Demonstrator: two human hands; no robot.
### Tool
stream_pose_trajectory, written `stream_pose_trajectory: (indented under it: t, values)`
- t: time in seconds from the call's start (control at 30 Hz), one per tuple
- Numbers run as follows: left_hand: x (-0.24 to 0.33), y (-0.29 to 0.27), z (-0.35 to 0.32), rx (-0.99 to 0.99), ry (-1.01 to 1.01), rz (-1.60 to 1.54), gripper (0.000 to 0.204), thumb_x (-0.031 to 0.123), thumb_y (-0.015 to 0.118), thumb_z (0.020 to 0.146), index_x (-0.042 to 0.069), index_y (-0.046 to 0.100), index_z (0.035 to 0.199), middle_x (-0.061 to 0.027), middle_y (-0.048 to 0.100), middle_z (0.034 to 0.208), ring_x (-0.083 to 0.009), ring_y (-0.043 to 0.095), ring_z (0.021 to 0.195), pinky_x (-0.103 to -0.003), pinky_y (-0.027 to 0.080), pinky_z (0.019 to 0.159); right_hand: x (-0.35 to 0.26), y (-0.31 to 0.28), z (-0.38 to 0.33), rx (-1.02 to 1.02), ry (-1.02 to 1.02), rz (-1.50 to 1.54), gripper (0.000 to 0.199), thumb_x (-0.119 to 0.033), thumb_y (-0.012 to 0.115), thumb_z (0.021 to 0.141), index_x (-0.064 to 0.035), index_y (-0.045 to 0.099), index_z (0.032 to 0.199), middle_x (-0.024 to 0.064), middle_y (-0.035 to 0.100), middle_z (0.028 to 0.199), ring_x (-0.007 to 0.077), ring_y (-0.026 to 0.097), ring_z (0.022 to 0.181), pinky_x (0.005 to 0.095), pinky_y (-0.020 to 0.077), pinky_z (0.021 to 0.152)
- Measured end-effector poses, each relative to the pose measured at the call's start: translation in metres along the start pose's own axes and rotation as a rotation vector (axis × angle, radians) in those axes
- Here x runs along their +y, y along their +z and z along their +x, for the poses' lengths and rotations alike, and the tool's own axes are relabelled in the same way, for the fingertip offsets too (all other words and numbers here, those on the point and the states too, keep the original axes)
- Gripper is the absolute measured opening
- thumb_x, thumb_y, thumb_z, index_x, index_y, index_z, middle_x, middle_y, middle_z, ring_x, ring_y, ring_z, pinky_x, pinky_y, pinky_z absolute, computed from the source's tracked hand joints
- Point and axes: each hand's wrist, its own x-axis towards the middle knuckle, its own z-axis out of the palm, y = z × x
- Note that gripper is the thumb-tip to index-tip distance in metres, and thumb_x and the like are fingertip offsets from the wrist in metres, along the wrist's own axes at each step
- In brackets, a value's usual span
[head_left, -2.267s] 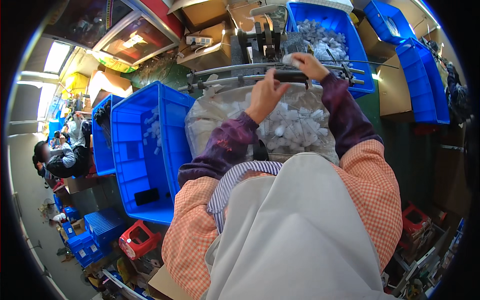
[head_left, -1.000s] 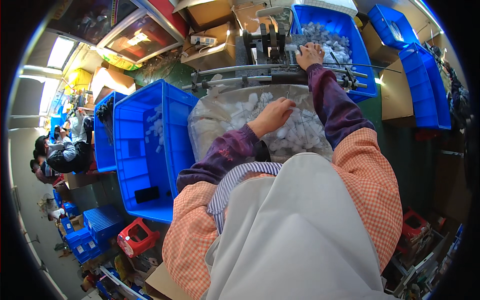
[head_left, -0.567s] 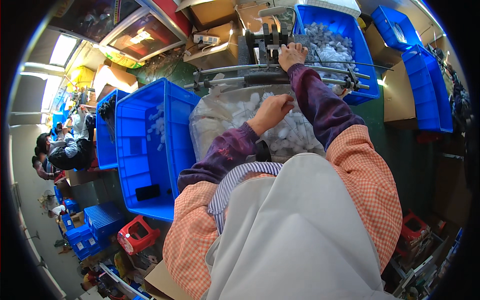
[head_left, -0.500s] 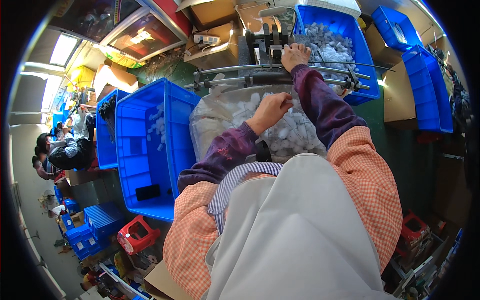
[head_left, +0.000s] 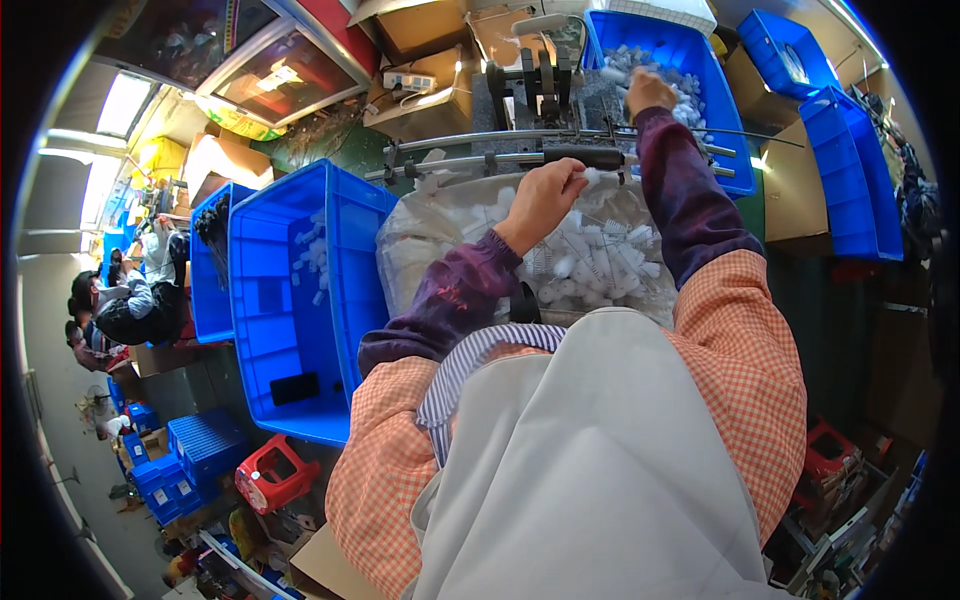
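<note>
My left hand (head_left: 543, 206) is closed in a pinch at the near side of the metal rails (head_left: 470, 161). A small white piece (head_left: 597, 177) shows at its fingertips, beside a dark roller (head_left: 583, 157). Beneath it spreads a clear plastic bag (head_left: 420, 240) holding many white pieces with thin bristled stems (head_left: 600, 262). My right hand (head_left: 650, 93) is over the near left part of a blue bin (head_left: 727, 95) of small white and grey pieces (head_left: 690, 95). Motion blurs its fingers, so its grip does not show. A dark bench machine (head_left: 545, 85) stands left of that hand.
At my left stands a large blue crate (head_left: 285, 330) with white pieces and a dark flat object (head_left: 295, 387) inside. Cardboard boxes (head_left: 425, 100) and a power strip (head_left: 409, 79) lie beyond. More blue crates (head_left: 850, 170) stand right. A red stool (head_left: 273, 473) is behind left; people work far left.
My right hand has left the machine and swung right to the blue bin. My left hand has moved forward to the rails, with a white piece now showing at its fingertips.
</note>
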Motion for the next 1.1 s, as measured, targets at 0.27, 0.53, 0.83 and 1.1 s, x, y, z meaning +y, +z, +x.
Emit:
stream_pose_trajectory:
  t: [0.27, 0.53, 0.83, 1.1]
  values:
    - [-0.008, 0.006, 0.018, 0.172, 0.088, 0.086, 0.019, 0.014, 0.06, 0.08, 0.001, 0.058, 0.094, -0.017, 0.062, 0.082, -0.0316, 0.062, 0.075, -0.035, 0.048, 0.064, 0.003, -0.051, -0.084, -0.727, -0.802, 0.891, 0.033, -0.011, 0.049, 0.084, -0.0029, 0.052, 0.115, 0.0075, 0.061, 0.095, 0.0116, 0.053, 0.084, 0.0297, 0.0445, 0.074]
    - [-0.035, 0.022, -0.028, -0.318, 0.057, 0.482, 0.028, 0.023, 0.061, 0.079, 0.005, 0.057, 0.1, -0.0142, 0.061, 0.093, -0.031, 0.059, 0.086, -0.039, 0.046, 0.073, -0.024, 0.021, -0.044, 0.039, -0.462, 0.394, 0.018, -0.02, 0.053, 0.08, -0.0138, 0.063, 0.095, 0.0052, 0.062, 0.094, 0.0262, 0.056, 0.091, 0.0388, 0.0427, 0.078]
    - [-0.04, 0.017, -0.039, -0.577, -0.018, 0.514, 0.018, 0.018, 0.059, 0.075, 0.01, 0.06, 0.091, -0.0123, 0.06, 0.093, -0.0305, 0.058, 0.083, -0.039, 0.045, 0.071, -0.05, 0.046, -0.034, 0.119, -0.373, 0.137, 0.015, -0.023, 0.052, 0.079, -0.0165, 0.061, 0.089, 0.0017, 0.061, 0.096, 0.0235, 0.049, 0.101, 0.0399, 0.0374, 0.083]
    - [-0.041, 0.022, -0.044, -0.353, 0.037, 0.305, 0.027, 0.008, 0.054, 0.075, 0.01, 0.052, 0.102, -0.0149, 0.056, 0.087, -0.0348, 0.055, 0.083, -0.042, 0.043, 0.073, -0.046, 0.041, -0.032, 0.026, -0.38, 0.217, 0.02, -0.025, 0.052, 0.08, -0.0203, 0.062, 0.096, -0.0007, 0.061, 0.101, 0.0222, 0.049, 0.103, 0.0393, 0.0322, 0.087]
